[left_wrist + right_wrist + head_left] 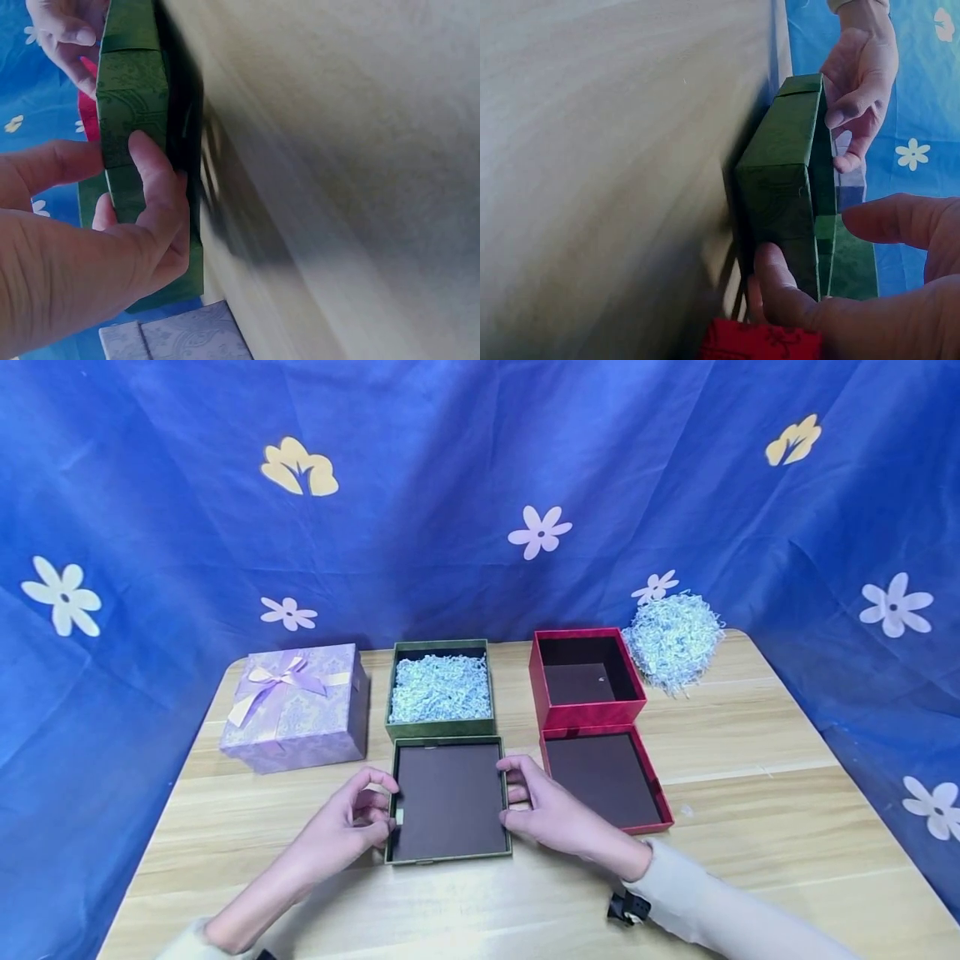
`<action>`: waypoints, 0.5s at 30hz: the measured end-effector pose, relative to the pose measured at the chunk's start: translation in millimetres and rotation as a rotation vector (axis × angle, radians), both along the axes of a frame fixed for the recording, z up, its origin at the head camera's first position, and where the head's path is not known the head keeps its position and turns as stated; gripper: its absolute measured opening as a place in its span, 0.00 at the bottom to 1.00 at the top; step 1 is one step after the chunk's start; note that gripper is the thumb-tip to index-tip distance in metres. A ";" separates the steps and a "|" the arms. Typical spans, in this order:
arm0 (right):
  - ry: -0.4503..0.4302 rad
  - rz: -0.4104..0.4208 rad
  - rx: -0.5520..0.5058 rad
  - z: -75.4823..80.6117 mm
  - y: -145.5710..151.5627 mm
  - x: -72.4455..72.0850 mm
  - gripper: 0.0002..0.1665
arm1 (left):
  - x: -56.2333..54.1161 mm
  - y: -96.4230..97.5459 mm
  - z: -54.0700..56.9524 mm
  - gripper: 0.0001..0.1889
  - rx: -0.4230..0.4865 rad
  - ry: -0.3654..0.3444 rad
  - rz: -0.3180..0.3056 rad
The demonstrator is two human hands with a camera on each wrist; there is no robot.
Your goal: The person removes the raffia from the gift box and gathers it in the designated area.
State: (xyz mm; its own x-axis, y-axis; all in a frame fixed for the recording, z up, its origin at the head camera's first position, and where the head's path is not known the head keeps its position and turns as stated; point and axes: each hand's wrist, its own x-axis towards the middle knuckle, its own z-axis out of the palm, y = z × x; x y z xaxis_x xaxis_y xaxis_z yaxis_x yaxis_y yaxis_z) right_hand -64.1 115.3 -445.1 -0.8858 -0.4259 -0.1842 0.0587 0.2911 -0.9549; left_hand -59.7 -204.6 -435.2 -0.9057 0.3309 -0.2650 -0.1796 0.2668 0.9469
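A green box lid (450, 802), its dark inside facing up, lies between my two hands. My left hand (351, 814) grips its left edge, fingers curled against the green side wall (135, 112). At the opposite edge, my right hand (543, 806) holds the lid with thumb and fingers. The wrist views show a shadowed gap under part of the lid, so it looks tilted or slightly raised. Just behind it stands the green box (441, 728), filled with pale blue shredded paper (441, 687).
Right of the green box stands a red box (592, 714), open on top, with its red lid (603, 781) in front. A pile of blue shredded paper (673, 639) sits at the back right. A lilac gift box (300, 710) with a ribbon bow is on the left.
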 end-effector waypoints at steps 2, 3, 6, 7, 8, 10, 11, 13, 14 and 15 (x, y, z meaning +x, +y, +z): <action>-0.005 -0.005 0.013 -1.8 -1.7 -0.5 0.39 | -0.1 0.4 -2.7 0.28 -0.017 0.013 0.003; -0.008 -0.010 0.023 -2.3 -2.4 -0.8 0.39 | -0.2 0.6 -3.7 0.28 -0.024 0.018 0.006; -0.004 -0.028 0.062 -3.0 -4.2 -1.5 0.39 | -0.3 1.1 -5.5 0.29 -0.038 0.018 0.013; 0.002 -0.037 0.073 -2.9 -4.6 -1.8 0.39 | -0.5 1.4 -5.7 0.29 -0.040 0.015 0.013; 0.007 -0.047 0.086 -2.1 -5.0 -2.2 0.39 | -0.8 1.8 -5.8 0.30 -0.039 0.011 0.012; 0.019 -0.062 0.108 -1.3 -5.6 -2.9 0.39 | -1.7 2.3 -5.9 0.31 -0.043 0.005 0.010; 0.028 -0.064 0.114 -0.7 -5.8 -3.0 0.39 | -2.2 2.4 -6.0 0.32 -0.047 0.003 0.010; 0.034 -0.064 0.122 -0.1 -6.0 -3.3 0.39 | -3.1 2.4 -6.0 0.33 -0.056 0.000 0.009; 0.033 -0.061 0.125 0.2 -5.9 -3.1 0.39 | -3.8 2.1 -6.1 0.33 -0.059 0.002 0.009; 0.032 -0.057 0.125 0.2 -5.8 -2.9 0.39 | -4.5 1.8 -6.3 0.33 -0.065 0.006 0.008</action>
State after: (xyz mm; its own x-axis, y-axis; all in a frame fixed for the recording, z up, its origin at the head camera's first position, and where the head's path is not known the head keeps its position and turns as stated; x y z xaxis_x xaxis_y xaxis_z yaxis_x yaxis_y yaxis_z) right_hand -67.0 109.5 -444.9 -0.9141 -0.3503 -0.2045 0.0489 0.4053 -0.9129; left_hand -64.2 -202.8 -441.5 -0.9099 0.3059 -0.2802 -0.1764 0.3260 0.9288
